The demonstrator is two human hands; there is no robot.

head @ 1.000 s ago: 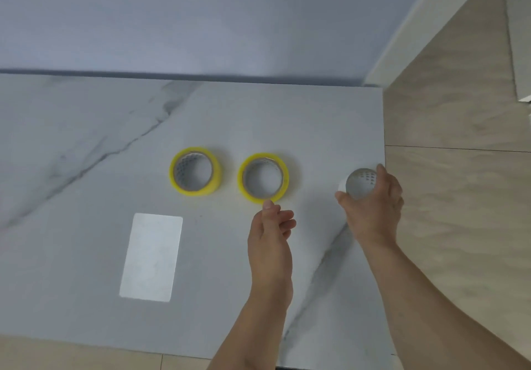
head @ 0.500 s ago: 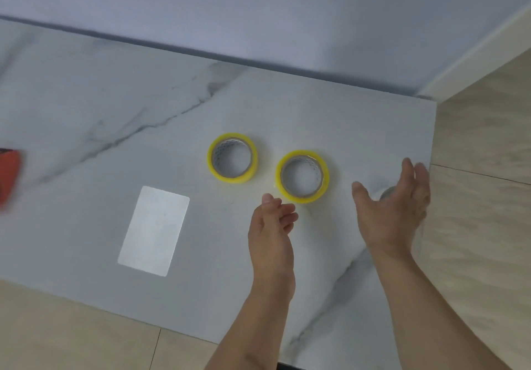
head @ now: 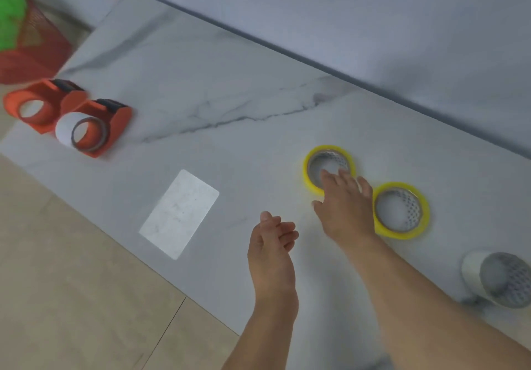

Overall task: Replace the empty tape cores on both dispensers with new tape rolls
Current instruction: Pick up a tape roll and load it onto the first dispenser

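Note:
Two yellow tape rolls lie flat on the marble table (head: 201, 88). My right hand (head: 344, 203) reaches over the left yellow roll (head: 313, 154), fingers spread and straight, fingertips over its near rim. The right yellow roll (head: 402, 211) lies just beside that hand. My left hand (head: 273, 243) hovers above the table with loosely curled fingers and holds nothing. An empty white core (head: 500, 280) lies on its side at the right edge. Two orange dispensers sit at the far left: the rear dispenser (head: 37, 102) has a bare hub, the front dispenser (head: 97, 125) carries a white core.
A white rectangular card (head: 179, 213) lies on the table left of my hands. A red mesh basket (head: 34, 44) with something green in it stands on the floor beyond the dispensers. The table's near edge borders beige floor tiles.
The view has swung left, bringing the dispensers and basket in. My right hand left the white core on the table and moved left over the left yellow roll. My left hand stayed idle.

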